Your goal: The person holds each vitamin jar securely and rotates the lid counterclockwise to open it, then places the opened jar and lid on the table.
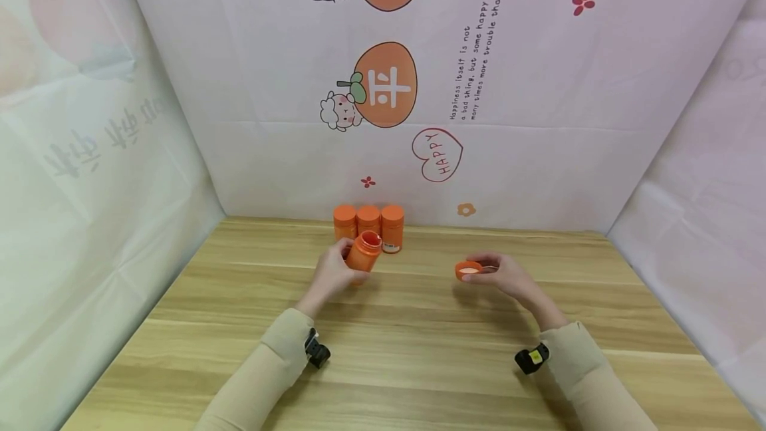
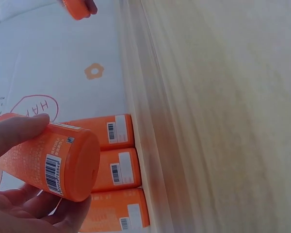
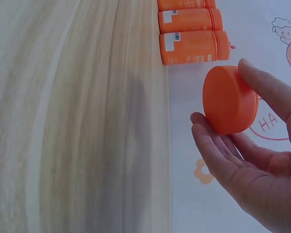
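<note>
My left hand (image 1: 335,269) grips an orange bottle (image 1: 362,255) that has no lid on it, tilted with its open mouth up and to the right. In the left wrist view the bottle (image 2: 53,160) shows a barcode label, with the thumb along one side and the fingers around the other. Off to the right, my right hand (image 1: 503,276) pinches a round orange lid (image 1: 468,270), its pale inside turned toward the head camera. The right wrist view shows the lid (image 3: 229,100) between thumb and fingertips, apart from the bottle.
Three capped orange bottles (image 1: 392,230) stand in a row at the back of the wooden table (image 1: 407,351), just behind the held bottle. A white printed sheet (image 1: 526,171) hangs upright along the back edge, and pale sheets flank both sides.
</note>
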Tool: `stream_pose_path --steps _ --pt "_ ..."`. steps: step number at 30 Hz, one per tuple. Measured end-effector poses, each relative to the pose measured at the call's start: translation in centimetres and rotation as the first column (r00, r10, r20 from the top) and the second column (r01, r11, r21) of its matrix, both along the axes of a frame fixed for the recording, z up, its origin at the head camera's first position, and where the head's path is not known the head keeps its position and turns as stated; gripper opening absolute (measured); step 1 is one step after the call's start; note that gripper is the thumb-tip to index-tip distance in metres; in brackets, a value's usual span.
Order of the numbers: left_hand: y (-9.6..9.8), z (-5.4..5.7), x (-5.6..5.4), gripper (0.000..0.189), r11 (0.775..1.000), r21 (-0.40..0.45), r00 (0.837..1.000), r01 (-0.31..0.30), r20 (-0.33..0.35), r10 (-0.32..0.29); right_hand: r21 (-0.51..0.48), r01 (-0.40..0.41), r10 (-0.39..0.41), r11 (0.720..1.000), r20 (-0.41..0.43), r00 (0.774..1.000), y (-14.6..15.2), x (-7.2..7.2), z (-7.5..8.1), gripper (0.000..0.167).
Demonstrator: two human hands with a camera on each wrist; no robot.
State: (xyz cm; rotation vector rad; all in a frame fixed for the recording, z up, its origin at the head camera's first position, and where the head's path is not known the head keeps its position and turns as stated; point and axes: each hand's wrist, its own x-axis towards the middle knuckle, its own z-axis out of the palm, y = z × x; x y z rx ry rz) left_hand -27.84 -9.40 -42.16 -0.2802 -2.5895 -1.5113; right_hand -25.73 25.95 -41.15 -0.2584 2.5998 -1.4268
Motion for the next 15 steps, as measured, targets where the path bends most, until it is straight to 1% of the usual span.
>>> stream_pose_path --steps 6,9,15 --pt "-0.7 -0.3 -0.3 0.054 1.0 -0.005 1.0 -0.011 0.018 0.011 0.001 0.026 -0.026 1.0 -0.005 1.0 0.5 -0.5 -0.6 0.063" --pt "-1.1 -0.5 -0.5 0.055 1.0 -0.008 1.0 -0.02 0.017 0.02 0.005 0.037 -0.037 0.999 -0.009 0.999 0.7 -0.6 -0.6 0.062" --pt "-2.0 -0.7 -0.9 0.06 0.998 -0.022 0.999 -0.051 0.012 0.052 0.02 0.062 -0.062 0.998 -0.011 0.998 1.2 -0.8 -0.7 0.065"
